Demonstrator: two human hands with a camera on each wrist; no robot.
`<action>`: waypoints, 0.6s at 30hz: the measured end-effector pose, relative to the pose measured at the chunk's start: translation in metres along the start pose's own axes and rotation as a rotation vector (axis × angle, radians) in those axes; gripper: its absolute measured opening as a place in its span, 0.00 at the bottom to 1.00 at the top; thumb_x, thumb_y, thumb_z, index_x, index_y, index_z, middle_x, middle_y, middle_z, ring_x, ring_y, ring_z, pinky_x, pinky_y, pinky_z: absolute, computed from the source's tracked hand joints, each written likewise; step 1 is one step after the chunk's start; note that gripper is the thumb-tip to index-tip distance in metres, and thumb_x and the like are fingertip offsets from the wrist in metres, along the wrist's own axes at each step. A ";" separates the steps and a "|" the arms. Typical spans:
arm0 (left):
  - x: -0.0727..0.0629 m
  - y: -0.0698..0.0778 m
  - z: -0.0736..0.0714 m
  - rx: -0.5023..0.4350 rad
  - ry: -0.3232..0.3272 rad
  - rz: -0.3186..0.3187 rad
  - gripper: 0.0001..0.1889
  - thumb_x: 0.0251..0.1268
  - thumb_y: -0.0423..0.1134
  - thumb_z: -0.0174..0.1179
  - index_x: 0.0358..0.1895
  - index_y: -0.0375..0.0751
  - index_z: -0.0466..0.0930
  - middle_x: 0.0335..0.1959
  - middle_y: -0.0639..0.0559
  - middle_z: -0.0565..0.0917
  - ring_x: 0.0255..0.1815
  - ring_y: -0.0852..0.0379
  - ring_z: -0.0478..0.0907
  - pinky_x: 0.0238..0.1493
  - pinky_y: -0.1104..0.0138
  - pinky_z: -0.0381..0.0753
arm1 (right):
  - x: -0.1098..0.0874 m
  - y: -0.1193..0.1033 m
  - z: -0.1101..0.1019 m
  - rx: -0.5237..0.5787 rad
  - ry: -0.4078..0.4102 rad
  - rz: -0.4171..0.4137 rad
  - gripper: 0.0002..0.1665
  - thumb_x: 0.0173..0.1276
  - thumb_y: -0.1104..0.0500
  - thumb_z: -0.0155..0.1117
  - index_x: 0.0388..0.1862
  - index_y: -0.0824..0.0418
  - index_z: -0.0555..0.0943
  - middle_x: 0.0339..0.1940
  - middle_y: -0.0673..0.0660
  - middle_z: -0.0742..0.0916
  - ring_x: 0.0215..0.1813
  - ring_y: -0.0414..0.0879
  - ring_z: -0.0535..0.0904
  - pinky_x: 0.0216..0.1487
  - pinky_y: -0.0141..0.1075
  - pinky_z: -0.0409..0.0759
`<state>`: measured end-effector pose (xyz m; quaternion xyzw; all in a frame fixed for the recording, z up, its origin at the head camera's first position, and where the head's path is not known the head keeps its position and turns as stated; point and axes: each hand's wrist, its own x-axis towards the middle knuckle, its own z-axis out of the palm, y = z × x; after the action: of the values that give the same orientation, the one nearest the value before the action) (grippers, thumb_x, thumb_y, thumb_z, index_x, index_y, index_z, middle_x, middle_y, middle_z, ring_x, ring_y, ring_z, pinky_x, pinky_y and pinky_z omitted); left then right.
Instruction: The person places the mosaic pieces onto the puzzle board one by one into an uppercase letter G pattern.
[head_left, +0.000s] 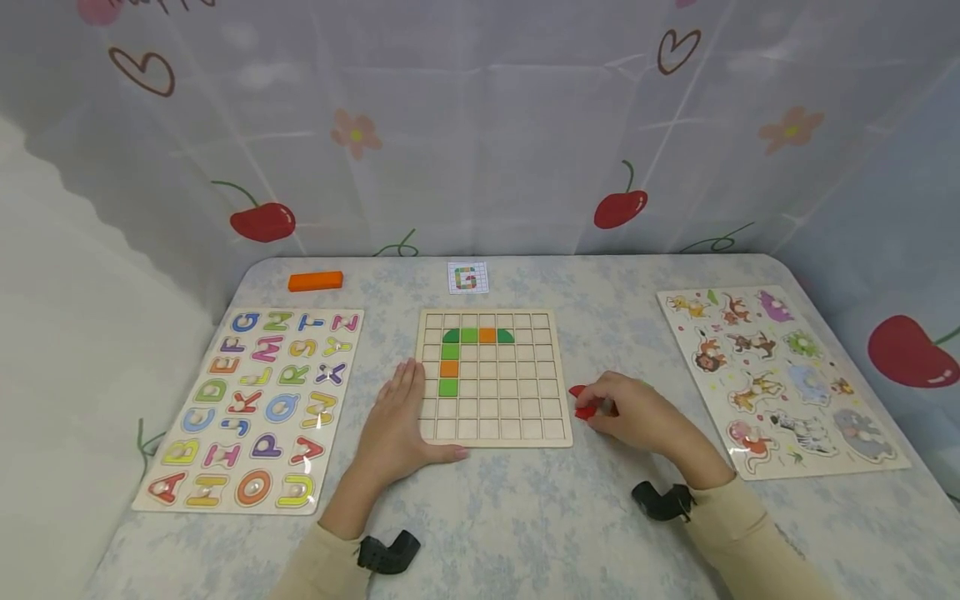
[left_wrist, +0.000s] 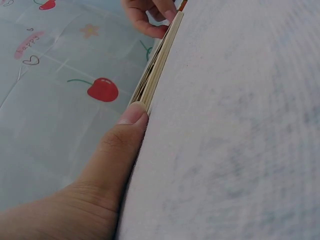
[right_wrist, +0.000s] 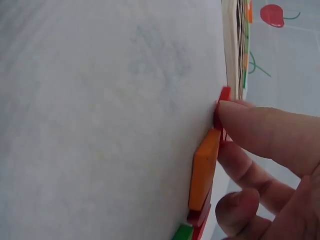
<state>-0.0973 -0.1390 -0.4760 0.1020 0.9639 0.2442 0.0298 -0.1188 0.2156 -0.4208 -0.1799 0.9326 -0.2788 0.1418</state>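
Note:
A square wooden grid board (head_left: 517, 408) lies on the table, with green and orange pieces set along its upper row and left column. My left hand (head_left: 397, 421) rests against its lower left corner, fingers straight along the left side and thumb (left_wrist: 131, 116) on the near edge. To the right of the board, my right hand (head_left: 633, 412) pinches a red piece (right_wrist: 223, 102) between thumb and fingertips, low by the table. Beside it in the right wrist view are an orange piece (right_wrist: 204, 170), more red and a green piece (right_wrist: 184, 232); from the head, my hand covers most of these.
A small pattern card (head_left: 468, 278) with a coloured G lies behind the board, and an orange block (head_left: 315, 282) back left. An alphabet puzzle board (head_left: 251, 408) is at left, an animal puzzle board (head_left: 780, 383) at right. A printed curtain (head_left: 480, 150) hangs behind the table.

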 end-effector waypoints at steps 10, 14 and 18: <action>0.001 -0.001 0.001 0.005 -0.003 -0.001 0.77 0.31 0.80 0.68 0.80 0.34 0.40 0.83 0.44 0.42 0.84 0.48 0.38 0.82 0.50 0.44 | -0.005 0.001 -0.003 -0.011 0.023 0.046 0.09 0.63 0.53 0.73 0.39 0.52 0.83 0.33 0.49 0.80 0.32 0.41 0.71 0.32 0.32 0.71; 0.001 -0.001 0.001 0.009 -0.003 0.000 0.77 0.31 0.80 0.68 0.80 0.34 0.40 0.83 0.44 0.42 0.84 0.48 0.38 0.82 0.50 0.44 | -0.004 -0.001 -0.002 -0.048 0.034 0.113 0.15 0.59 0.48 0.76 0.38 0.54 0.82 0.28 0.49 0.78 0.29 0.42 0.71 0.30 0.34 0.69; 0.001 -0.001 0.001 0.013 -0.003 0.002 0.77 0.31 0.81 0.67 0.80 0.34 0.40 0.83 0.44 0.42 0.84 0.48 0.38 0.82 0.50 0.45 | -0.002 -0.002 -0.003 -0.042 0.012 0.126 0.13 0.60 0.51 0.75 0.38 0.55 0.83 0.28 0.49 0.79 0.29 0.42 0.71 0.31 0.35 0.69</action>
<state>-0.0983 -0.1392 -0.4773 0.1034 0.9653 0.2377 0.0305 -0.1173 0.2165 -0.4174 -0.1219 0.9486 -0.2508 0.1496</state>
